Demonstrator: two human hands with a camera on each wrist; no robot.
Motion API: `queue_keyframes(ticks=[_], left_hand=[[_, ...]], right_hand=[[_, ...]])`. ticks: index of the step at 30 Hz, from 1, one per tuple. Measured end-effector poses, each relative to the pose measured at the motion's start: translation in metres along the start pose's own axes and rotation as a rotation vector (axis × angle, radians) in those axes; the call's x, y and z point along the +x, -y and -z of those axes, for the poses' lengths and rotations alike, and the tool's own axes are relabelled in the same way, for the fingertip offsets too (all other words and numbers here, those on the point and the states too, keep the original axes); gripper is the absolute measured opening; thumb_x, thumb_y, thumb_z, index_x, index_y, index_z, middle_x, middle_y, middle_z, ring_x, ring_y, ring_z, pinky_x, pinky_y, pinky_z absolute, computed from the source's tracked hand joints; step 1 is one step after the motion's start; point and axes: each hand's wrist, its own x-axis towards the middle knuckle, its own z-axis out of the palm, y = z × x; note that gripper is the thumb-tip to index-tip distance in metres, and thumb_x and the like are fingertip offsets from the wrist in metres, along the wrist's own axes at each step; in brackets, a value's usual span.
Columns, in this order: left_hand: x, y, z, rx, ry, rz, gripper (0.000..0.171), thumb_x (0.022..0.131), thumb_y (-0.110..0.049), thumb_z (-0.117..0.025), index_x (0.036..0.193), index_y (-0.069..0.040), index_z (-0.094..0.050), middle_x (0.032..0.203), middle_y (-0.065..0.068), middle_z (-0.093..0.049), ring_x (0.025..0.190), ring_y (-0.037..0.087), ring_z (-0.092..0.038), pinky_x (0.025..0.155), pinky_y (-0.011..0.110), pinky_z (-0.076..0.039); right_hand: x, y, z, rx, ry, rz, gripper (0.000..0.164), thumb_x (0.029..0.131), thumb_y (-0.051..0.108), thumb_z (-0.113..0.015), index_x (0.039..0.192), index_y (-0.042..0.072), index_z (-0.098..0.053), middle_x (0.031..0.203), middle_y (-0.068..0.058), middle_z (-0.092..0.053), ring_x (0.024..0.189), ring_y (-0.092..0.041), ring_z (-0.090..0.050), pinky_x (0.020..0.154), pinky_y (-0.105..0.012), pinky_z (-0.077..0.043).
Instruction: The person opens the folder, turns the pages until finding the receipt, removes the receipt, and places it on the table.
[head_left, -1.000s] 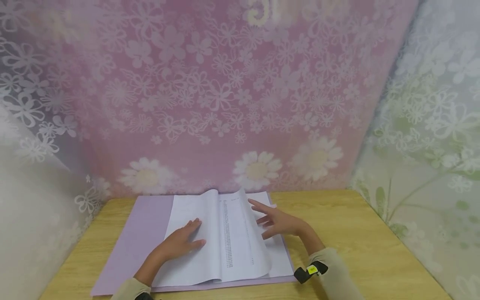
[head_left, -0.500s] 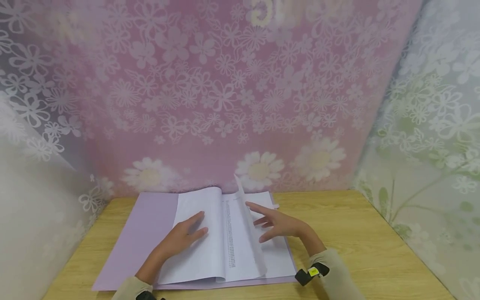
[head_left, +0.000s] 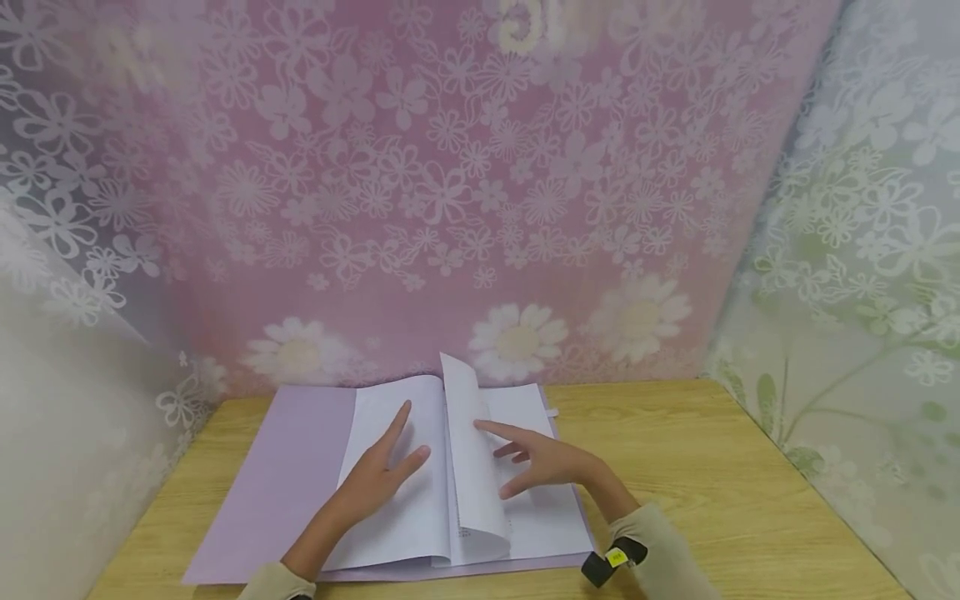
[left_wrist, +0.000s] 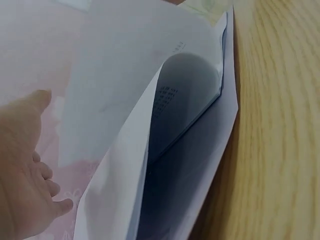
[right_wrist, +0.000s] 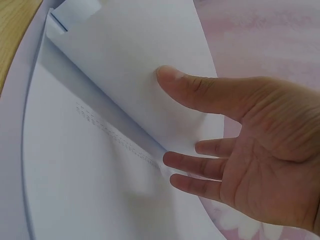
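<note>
An open lilac folder (head_left: 300,458) lies on the table with white printed sheets on both sides of its fold. One sheet (head_left: 471,467) stands up near the middle, curling over to the left. My right hand (head_left: 553,460) is at the right side of this sheet, fingers spread and index fingertip at the paper; in the right wrist view the thumb (right_wrist: 182,90) overlaps the sheet. Over the left-hand pages (head_left: 397,533) is my left hand (head_left: 371,482), its index finger and thumb held apart and nothing gripped.
The wood-grain table (head_left: 675,475) extends to both sides of the folder. A pink flowered wall (head_left: 450,250) rises right behind it, with a pale flowered wall (head_left: 877,333) on the right. A small white tab (head_left: 552,413) sticks out at the folder's right edge.
The sheet has swung from the right side up past upright toward the left, with my right hand following it leftward. My left hand's index finger and thumb have spread.
</note>
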Motion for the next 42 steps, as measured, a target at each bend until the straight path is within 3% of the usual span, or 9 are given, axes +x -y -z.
queue_keyframes(ticks=[7,20,26,33,42], left_hand=[[-0.001,-0.007,-0.008,-0.007,0.05,-0.015,0.081,0.102,-0.056,-0.052,0.164,-0.034,-0.005,0.173,0.002,-0.006,0.16,0.026,-0.009,0.128,0.057,-0.014],[-0.007,0.0,-0.019,0.044,0.073,-0.024,0.091,0.099,-0.057,-0.058,0.165,-0.016,-0.01,0.171,0.012,-0.011,0.158,0.033,-0.013,0.127,0.058,-0.016],[-0.009,0.003,-0.019,0.07,0.077,-0.038,0.095,0.097,-0.055,-0.062,0.164,-0.01,-0.01,0.17,0.015,-0.01,0.157,0.036,-0.013,0.126,0.057,-0.018],[-0.007,0.002,-0.018,0.123,0.064,-0.044,0.096,0.096,-0.056,-0.063,0.165,-0.011,-0.012,0.17,0.015,-0.014,0.157,0.035,-0.017,0.126,0.056,-0.022],[-0.006,0.001,-0.016,0.156,0.069,-0.036,0.099,0.097,-0.057,-0.062,0.164,-0.008,-0.009,0.171,0.014,-0.008,0.158,0.033,-0.013,0.127,0.055,-0.019]], right_hand=[[0.002,0.005,-0.005,-0.015,-0.008,0.019,0.097,0.087,0.026,-0.083,0.164,0.018,-0.023,0.17,-0.012,-0.023,0.137,-0.04,-0.053,0.11,-0.058,-0.046],[0.002,0.009,-0.009,-0.041,0.006,0.015,0.094,0.087,0.026,-0.083,0.163,0.016,-0.026,0.169,-0.014,-0.025,0.135,-0.04,-0.055,0.109,-0.058,-0.048],[0.004,0.011,-0.012,-0.021,-0.009,0.017,0.096,0.087,0.026,-0.083,0.163,0.016,-0.026,0.168,-0.013,-0.028,0.135,-0.04,-0.056,0.109,-0.058,-0.048],[0.005,0.013,-0.015,-0.018,-0.046,0.023,0.093,0.087,0.026,-0.083,0.162,0.017,-0.029,0.166,-0.013,-0.031,0.132,-0.039,-0.058,0.108,-0.056,-0.05],[0.007,0.012,-0.019,-0.009,-0.055,0.055,0.092,0.087,0.024,-0.083,0.161,0.013,-0.03,0.166,-0.015,-0.03,0.132,-0.04,-0.058,0.108,-0.055,-0.05]])
